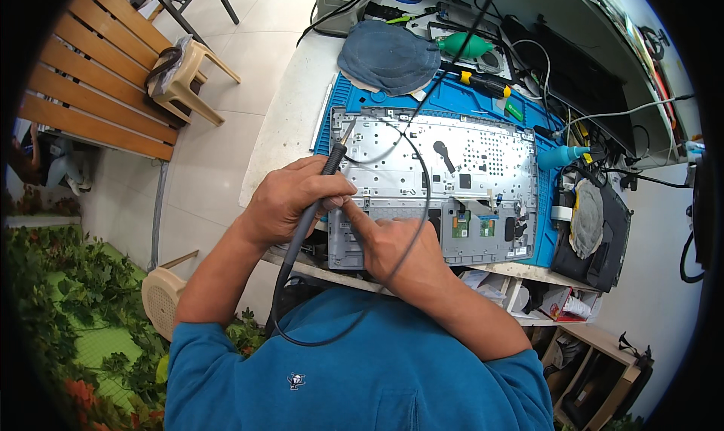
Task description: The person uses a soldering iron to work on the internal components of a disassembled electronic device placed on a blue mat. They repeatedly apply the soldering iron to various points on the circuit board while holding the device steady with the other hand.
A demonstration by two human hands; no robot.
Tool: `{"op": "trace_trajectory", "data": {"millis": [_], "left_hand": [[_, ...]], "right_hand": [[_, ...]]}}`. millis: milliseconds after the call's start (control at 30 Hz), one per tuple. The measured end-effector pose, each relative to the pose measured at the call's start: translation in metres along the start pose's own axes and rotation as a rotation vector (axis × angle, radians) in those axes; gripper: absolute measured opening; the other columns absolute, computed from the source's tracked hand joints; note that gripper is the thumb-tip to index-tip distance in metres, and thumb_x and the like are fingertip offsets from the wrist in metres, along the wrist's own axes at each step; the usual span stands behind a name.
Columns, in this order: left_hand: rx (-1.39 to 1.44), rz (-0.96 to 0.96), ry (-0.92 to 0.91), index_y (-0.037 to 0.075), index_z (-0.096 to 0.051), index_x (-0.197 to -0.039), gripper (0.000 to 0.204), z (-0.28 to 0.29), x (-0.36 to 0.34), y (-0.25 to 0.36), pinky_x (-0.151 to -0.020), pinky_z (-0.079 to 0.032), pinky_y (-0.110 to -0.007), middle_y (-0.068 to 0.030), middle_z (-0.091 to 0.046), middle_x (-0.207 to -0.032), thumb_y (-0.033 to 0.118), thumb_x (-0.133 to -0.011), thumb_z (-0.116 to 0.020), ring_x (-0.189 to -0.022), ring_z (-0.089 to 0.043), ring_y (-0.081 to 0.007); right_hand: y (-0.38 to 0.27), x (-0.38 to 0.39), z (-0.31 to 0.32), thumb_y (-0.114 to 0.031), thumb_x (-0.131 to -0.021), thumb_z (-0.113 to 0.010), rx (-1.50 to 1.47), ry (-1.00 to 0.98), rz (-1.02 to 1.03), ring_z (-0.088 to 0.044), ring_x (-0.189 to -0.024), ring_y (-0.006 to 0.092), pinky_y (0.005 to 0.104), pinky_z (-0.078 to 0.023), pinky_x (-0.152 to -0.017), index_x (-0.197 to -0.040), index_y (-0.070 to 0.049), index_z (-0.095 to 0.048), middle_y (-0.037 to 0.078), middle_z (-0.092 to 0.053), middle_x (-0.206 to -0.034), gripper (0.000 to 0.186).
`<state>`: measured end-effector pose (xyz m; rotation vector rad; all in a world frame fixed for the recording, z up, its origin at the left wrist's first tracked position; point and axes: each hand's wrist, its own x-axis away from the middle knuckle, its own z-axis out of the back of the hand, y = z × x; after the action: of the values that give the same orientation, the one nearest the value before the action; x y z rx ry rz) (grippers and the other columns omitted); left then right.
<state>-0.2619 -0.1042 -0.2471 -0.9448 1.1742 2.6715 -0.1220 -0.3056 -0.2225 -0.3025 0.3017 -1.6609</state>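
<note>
An opened grey laptop base (467, 167) lies underside up on a blue work mat (483, 99). My left hand (290, 197) grips a black soldering iron (320, 186) like a pen, its tip touching the base's near left corner. The iron's black cord (422, 197) loops over the base and down past my chest. My right hand (396, 242) rests on the base's near edge, its forefinger pressing down right beside the iron's handle.
A round denim cloth (392, 54), a green air blower (464, 46), a yellow-handled screwdriver (483, 80) and a teal blower (558, 158) lie at the mat's far side. Cables crowd the right. A plastic stool (185, 73) and wooden bench (90, 76) stand left.
</note>
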Motion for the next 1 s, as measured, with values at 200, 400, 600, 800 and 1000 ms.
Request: {"op": "trace_trajectory", "data": {"millis": [200,400,600,800,1000], "left_hand": [[0.243,0.262,-0.08,0.007,-0.068,-0.131,0.023,0.014,-0.011,0.009,-0.074,-0.061,-0.039,-0.013,-0.074,-0.092,0.018,-0.112,-0.064,-0.084,-0.076,-0.026],[0.118,0.288,0.3,-0.004,-0.069,-0.129,0.044,0.048,-0.018,0.022,-0.061,-0.047,-0.023,-0.0048,-0.067,-0.084,0.037,-0.117,-0.058,-0.063,-0.056,-0.0091],[0.542,0.689,0.392,0.002,-0.078,-0.099,0.041,0.089,-0.003,0.013,-0.061,-0.047,-0.024,-0.0026,-0.067,-0.075,0.037,-0.115,-0.065,-0.053,-0.05,-0.0062],[1.16,0.71,0.438,-0.002,-0.067,-0.126,0.035,0.058,0.02,0.001,-0.058,-0.056,-0.03,-0.0037,-0.068,-0.078,0.031,-0.114,-0.063,-0.056,-0.062,-0.0151],[0.981,0.703,0.328,-0.006,-0.072,-0.117,0.024,0.043,0.014,0.001,-0.06,-0.059,-0.03,-0.006,-0.069,-0.078,0.017,-0.111,-0.07,-0.064,-0.069,-0.0173]], "right_hand": [[-0.001,0.001,0.001,-0.007,-0.091,-0.067,0.001,0.021,0.026,-0.071,-0.057,0.0314,0.0469,-0.055,-0.054,-0.159,-0.012,-0.06,0.012,-0.072,-0.069,0.069],[0.002,0.001,0.002,-0.009,-0.091,-0.067,-0.03,-0.002,-0.002,-0.069,-0.056,0.0318,0.0477,-0.052,-0.053,-0.156,-0.011,-0.062,0.012,-0.072,-0.069,0.066],[0.003,0.002,0.001,-0.009,-0.093,-0.067,-0.036,0.017,0.0,-0.068,-0.054,0.0309,0.0467,-0.051,-0.052,-0.153,-0.013,-0.065,0.01,-0.07,-0.066,0.06],[0.004,0.001,-0.001,-0.009,-0.093,-0.067,-0.046,0.03,0.005,-0.068,-0.054,0.0302,0.0466,-0.051,-0.053,-0.152,-0.013,-0.065,0.01,-0.071,-0.066,0.059],[0.002,0.0,0.004,-0.008,-0.091,-0.064,-0.057,-0.023,-0.006,-0.07,-0.058,0.0322,0.048,-0.052,-0.055,-0.153,-0.007,-0.063,0.013,-0.072,-0.068,0.062]]}}
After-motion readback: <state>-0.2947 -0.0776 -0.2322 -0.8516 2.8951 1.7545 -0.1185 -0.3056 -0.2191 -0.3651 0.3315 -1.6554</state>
